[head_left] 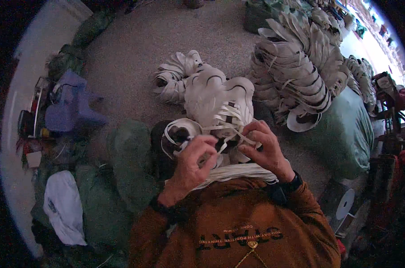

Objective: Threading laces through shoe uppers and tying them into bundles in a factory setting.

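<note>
In front of my lap lies a white shoe upper (239,98) with dark trim, its opening toward me. A flat white shoelace (249,130) crosses its eyelets, and my right hand (267,149) pinches it between thumb and fingers at the right side. On the left, slightly blurred, my left hand (191,167) has its fingers curled in beside a loose stretch of lace; what they hold, if anything, is hidden. Just beyond that hand sits another white upper (184,129) with a dark inside. Across my lap lies a bundle of white laces (238,172).
Stacked white uppers (173,73) lie on the floor ahead. A large heap of nested uppers (296,73) rests by a green sack (345,134) at the right. To the left stand a purple plastic stool (73,105) and more green sacks (133,156), with a white cloth (64,207).
</note>
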A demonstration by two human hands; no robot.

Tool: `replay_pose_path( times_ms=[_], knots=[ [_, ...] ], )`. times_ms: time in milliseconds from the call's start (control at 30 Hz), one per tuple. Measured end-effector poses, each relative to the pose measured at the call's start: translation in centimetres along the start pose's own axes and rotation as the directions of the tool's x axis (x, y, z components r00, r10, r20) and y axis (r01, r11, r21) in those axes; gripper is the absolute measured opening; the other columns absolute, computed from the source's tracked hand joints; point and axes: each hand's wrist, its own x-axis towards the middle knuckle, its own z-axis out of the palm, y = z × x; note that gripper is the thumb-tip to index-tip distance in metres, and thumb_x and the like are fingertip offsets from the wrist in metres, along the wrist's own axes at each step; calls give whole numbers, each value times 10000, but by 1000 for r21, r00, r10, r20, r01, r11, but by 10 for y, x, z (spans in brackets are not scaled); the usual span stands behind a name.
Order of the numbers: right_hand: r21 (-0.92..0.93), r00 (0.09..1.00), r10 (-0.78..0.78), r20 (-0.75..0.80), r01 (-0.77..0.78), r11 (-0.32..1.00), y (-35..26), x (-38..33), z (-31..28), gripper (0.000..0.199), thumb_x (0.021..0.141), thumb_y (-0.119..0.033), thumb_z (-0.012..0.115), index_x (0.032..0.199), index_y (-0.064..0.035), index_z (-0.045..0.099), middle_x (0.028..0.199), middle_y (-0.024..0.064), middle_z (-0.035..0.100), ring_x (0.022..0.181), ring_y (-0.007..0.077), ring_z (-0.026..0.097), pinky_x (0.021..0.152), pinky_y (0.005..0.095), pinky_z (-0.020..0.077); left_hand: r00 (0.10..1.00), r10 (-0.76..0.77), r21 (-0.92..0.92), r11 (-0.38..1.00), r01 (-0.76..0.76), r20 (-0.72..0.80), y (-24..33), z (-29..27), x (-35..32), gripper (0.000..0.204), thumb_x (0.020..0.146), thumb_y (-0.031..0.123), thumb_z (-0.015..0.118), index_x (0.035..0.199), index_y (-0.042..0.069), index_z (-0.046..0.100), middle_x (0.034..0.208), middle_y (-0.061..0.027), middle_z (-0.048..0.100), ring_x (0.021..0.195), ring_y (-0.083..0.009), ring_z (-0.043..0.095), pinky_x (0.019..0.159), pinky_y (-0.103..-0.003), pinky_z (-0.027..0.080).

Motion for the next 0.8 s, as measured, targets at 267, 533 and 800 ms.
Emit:
replay_pose_path(
  times_ms=[267,533,800],
  knots=[
    [-462,983,-88,-163,3,887,21,8,25,250,694,-189,749,848,-58,602,1019,115,568,976,342,515,856,461,398,982,-93,-682,709,179,162,-10,17,21,160,967,155,533,852,49,564,994,-115,638,987,-203,591,926,-334,446],
    [-383,972,-39,-232,-55,922,34,2,34,274,678,-155,769,863,-47,599,1045,133,560,978,359,516,835,475,410,768,-485,-432,638,638,418,-25,-47,-30,147,938,141,551,836,39,581,778,-18,574,758,-100,555,705,-275,456],
    [-252,989,15,-150,-53,966,25,5,22,298,715,-98,771,915,-14,566,1094,162,538,1024,347,520,881,426,430,956,287,626,758,-185,-65,-10,16,34,220,807,75,668,1013,22,611,1098,-119,565,926,-291,569,835,-417,468]
  ],
)
